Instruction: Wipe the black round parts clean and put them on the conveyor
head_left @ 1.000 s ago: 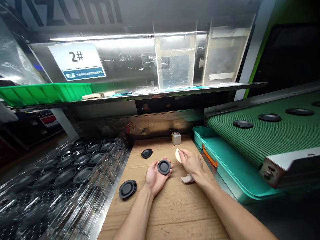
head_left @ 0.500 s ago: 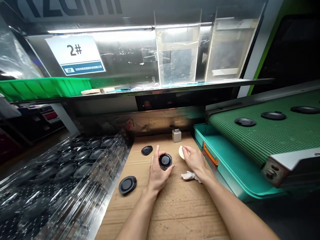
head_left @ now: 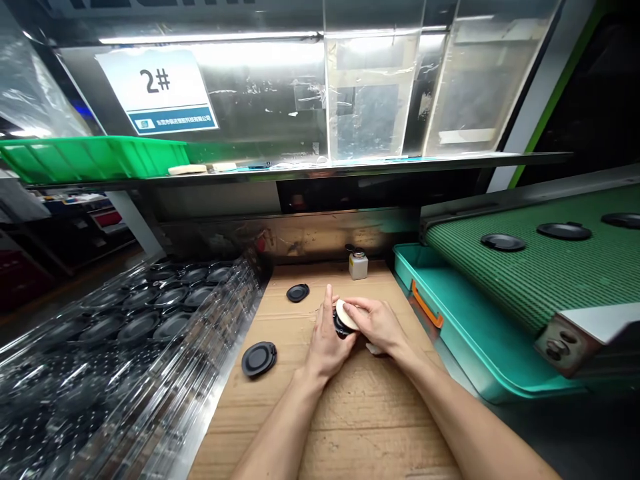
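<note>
My left hand point(head_left: 325, 339) grips a round black plastic lid point(head_left: 341, 325) by its edges, thumb at the near side and fingers at the far side. Between the fingers and thumb of my right hand point(head_left: 377, 325) is a cream-coloured round pad point(head_left: 346, 315). The pad lies over the lid and hides part of it; whether they press together I cannot tell. A crumpled white cloth point(head_left: 374, 349) shows partly under my right wrist. On the cardboard sheet point(head_left: 330, 427), one black lid point(head_left: 298, 292) lies beyond my left hand and another black lid point(head_left: 259, 360) lies to its left.
A small white bottle point(head_left: 358, 265) stands at the cardboard's far end. Clear trays of black lids point(head_left: 135, 327) fill the left. At right, a teal bin point(head_left: 465, 347) sits below a green conveyor belt point(head_left: 480, 267) carrying lids. A metal shelf point(head_left: 310, 172) holding a green basket point(head_left: 95, 159) crosses above.
My right hand has moved left, bringing the pad from beside the lid to over it. My left hand still holds the lid. The whole view has shifted slightly.
</note>
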A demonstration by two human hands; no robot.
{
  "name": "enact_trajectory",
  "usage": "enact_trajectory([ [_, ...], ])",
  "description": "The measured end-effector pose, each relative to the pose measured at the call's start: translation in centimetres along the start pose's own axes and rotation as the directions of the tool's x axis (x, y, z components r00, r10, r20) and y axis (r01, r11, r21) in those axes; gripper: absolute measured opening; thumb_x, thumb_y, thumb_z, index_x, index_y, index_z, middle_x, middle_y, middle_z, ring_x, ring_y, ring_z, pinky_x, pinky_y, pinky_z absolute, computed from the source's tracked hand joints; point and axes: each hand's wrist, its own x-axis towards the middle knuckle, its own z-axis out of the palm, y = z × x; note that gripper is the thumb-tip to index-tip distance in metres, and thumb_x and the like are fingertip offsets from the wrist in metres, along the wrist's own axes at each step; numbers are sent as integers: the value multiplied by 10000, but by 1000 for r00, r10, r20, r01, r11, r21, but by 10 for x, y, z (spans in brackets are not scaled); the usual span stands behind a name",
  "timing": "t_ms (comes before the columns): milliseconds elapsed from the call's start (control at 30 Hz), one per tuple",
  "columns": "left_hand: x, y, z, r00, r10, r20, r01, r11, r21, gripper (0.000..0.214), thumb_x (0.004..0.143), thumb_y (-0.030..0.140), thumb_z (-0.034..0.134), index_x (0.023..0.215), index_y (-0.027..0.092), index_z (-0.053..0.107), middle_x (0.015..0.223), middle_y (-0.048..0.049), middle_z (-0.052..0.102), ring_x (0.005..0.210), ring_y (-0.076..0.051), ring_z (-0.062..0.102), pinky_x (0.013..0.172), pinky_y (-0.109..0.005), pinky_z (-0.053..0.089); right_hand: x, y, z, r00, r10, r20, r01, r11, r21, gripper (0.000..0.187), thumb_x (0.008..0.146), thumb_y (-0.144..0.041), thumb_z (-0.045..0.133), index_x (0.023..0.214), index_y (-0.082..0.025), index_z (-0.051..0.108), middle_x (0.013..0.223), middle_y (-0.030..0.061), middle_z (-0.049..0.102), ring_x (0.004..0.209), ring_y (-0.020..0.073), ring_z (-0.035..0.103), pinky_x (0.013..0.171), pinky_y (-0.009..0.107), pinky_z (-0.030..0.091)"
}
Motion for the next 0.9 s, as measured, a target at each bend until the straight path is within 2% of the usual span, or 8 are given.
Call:
enact_trajectory([
  [200, -1, 0, 4, 996, 76, 47, -81, 992, 98, 836, 547, -34, 728, 1303, 236, 498, 1407, -112, 409, 1255, -235, 450, 1082, -281, 283, 2, 9, -3, 998, 20, 61, -14, 994, -105, 350, 822, -472, 527, 963, -235, 744, 862, 27, 737, 824, 207, 667, 746, 281, 505],
  [333, 2, -6, -1, 1000, 28, 6, -29, 996, 87, 844, 556, -11, 744, 1308, 278, 492, 1387, -77, 426, 1283, -229, 426, 1080, -286, 297, 5, 21, -4, 980, 80, -179, -112, 978, -176, 346, 847, -499, 495, 947, -270, 735, 881, 22, 733, 864, 208, 663, 766, 273, 489],
  [467, 10, -14, -11, 996, 42, -76, -33, 993, 113, 736, 585, 65, 782, 1251, 278, 551, 1387, -55, 442, 1322, -223, 376, 1055, -258, 327, 12, 31, -5, 930, 107, -353, -141, 987, -73, 406, 868, -529, 459, 979, -228, 708, 905, 42, 723, 849, 209, 651, 771, 296, 490],
  [533, 16, -17, -16, 991, -36, -131, 47, 995, 83, 547, 670, 185, 764, 1190, 225, 596, 1328, -88, 507, 1233, -227, 472, 975, -256, 402, 14, 33, -3, 916, 132, -378, -137, 990, 12, 431, 868, -533, 459, 1035, -204, 682, 922, 54, 718, 822, 204, 645, 742, 296, 492],
  [600, 23, -18, -21, 968, -217, -128, 212, 976, -50, 381, 788, 334, 665, 1127, 165, 616, 1206, -127, 592, 1055, -224, 585, 836, -273, 479, 15, 33, 0, 927, 158, -339, -132, 986, 98, 467, 859, -540, 474, 1089, -177, 656, 919, 66, 714, 783, 198, 642, 698, 288, 494],
  [700, 28, -16, -28, 888, -459, 27, 444, 840, -313, 378, 895, 424, 486, 1029, 100, 626, 1079, -166, 649, 858, -208, 637, 678, -281, 508, 14, 31, 8, 952, 172, -252, -128, 975, 181, 491, 850, -542, 494, 1105, -151, 643, 902, 73, 711, 762, 192, 640, 666, 278, 494],
  [800, 26, -13, -28, 848, -520, 104, 517, 768, -379, 360, 911, 403, 462, 991, 98, 634, 1034, -157, 667, 807, -195, 638, 640, -285, 513, 11, 29, 15, 968, 161, -193, -118, 969, 216, 470, 858, -535, 495, 1102, -162, 642, 906, 66, 712, 778, 190, 644, 672, 275, 498],
  [900, 22, -13, -23, 854, -498, 154, 518, 782, -345, 319, 892, 386, 514, 1053, 134, 625, 992, -114, 674, 794, -182, 628, 624, -286, 512, 8, 27, 17, 982, 111, -151, -81, 979, 189, 420, 864, -523, 502, 1062, -191, 666, 922, 48, 714, 812, 185, 648, 708, 270, 499],
])
